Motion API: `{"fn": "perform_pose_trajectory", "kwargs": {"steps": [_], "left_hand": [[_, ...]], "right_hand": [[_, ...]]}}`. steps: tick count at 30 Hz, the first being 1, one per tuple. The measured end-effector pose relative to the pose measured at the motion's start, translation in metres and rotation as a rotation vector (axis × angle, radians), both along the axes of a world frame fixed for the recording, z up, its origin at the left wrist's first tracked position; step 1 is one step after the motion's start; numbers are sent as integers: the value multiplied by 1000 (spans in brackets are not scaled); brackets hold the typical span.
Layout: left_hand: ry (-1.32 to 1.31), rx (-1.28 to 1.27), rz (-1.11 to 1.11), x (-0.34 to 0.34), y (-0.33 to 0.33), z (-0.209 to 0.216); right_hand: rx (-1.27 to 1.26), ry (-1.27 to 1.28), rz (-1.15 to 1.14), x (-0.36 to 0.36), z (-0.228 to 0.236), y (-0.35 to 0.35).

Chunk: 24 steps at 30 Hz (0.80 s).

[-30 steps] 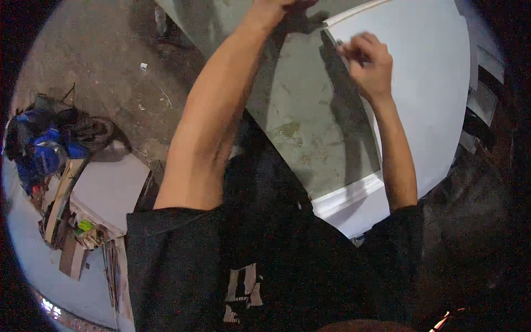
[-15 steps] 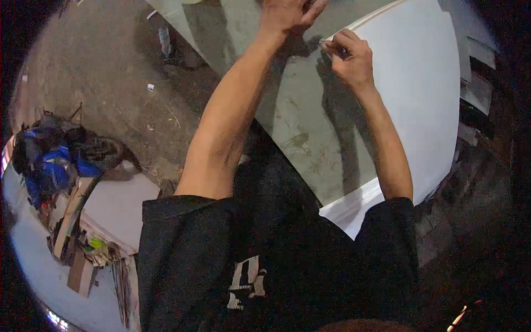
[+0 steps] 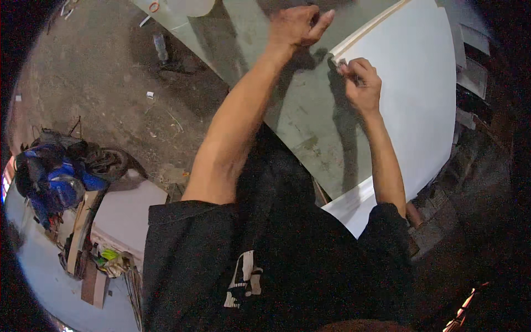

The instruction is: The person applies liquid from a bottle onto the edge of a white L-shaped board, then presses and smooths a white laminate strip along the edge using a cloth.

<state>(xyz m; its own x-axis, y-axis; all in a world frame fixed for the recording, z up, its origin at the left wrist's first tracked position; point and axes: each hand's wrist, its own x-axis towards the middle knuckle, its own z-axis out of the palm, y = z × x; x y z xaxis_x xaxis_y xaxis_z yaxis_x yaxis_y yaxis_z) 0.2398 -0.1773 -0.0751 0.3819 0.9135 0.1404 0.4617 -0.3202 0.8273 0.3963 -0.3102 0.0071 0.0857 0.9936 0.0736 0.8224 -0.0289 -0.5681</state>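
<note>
My right hand (image 3: 363, 86) is closed in a pinch at the near-left corner of a white panel (image 3: 420, 94). A small greyish piece (image 3: 342, 65) shows at its fingertips, too small to name. Along the panel's left side runs a pale, layered edge (image 3: 368, 30). My left hand (image 3: 298, 26) is over the grey-green tabletop (image 3: 301, 119), left of that corner. Its thumb stands apart from loosely curled fingers, and I see nothing held; the palm side is hidden.
On the concrete floor to the left lie a clear plastic bottle (image 3: 160, 47) and paper scraps. A blue and black heap (image 3: 58, 177) sits beside a pale board (image 3: 130, 210) and wood strips. Darker flat pieces (image 3: 473, 77) lie beyond the panel's right edge.
My right hand has shifted a little nearer and to the right, along with the panel corner in the picture. The left hand appears slightly lower and further right; the whole view has shifted.
</note>
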Motion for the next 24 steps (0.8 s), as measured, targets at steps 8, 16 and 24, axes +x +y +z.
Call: {"fn": "perform_pose_trajectory", "kwargs": {"steps": [8,16,24], "left_hand": [[-25,-30,27,-2,-5,4],[-101,-16,56,-2,-2,15],[-15,20,21,1,-2,9]], "right_hand": [[-2,-130,97,0,-5,-17],[1,224,-149,-12,20,-27],[-26,29,-242,-1,16,-17]]}}
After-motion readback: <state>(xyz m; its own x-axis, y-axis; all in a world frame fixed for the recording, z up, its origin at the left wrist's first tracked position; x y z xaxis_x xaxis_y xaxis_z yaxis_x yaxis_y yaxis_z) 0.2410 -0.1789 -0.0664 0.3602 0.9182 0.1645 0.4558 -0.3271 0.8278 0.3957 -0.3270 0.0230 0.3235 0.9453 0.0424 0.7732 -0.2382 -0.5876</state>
